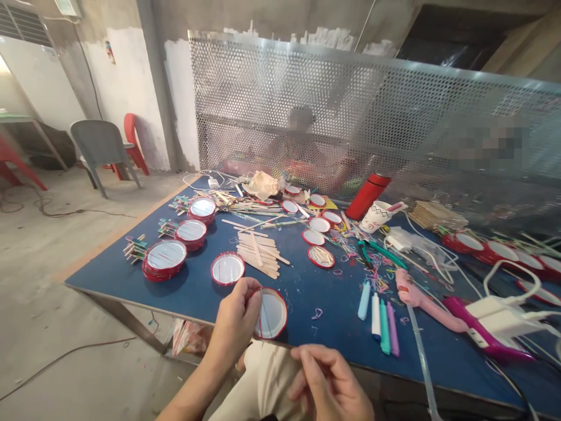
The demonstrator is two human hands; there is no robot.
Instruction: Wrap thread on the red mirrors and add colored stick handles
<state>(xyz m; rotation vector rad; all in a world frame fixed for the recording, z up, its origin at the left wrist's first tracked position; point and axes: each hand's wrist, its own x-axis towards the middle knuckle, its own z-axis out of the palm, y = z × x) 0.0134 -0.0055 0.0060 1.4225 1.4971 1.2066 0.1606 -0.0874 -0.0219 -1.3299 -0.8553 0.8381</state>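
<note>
Lid in work: red-rimmed lid (pixel 275 313) at the table's (pixel 105 269) near edge, thin lines across its white face; probably part-way
Left hand (pixel 236 313): thumb and fingers pinch this lid's ten-o'clock rim
Right hand (pixel 331 383): between four and five o'clock, fingertips close together; cannot tell if they hold anything
Likely done: lined lid stacks (pixel 165 256) at ten o'clock
Likely left: plain-looking lids (pixel 314 237) at one o'clock

The round lids (pixel 276 313) look like metal, with glossy rims and smooth faces. The flat sticks (pixel 256 262) are of plain matt wood, while the red bottle (pixel 368 197) looks smooth. The screen (pixel 254 88) is perforated metal, the trousers (pixel 265 377) are matt cloth, and the wall (pixel 201 17) is rough.
</note>
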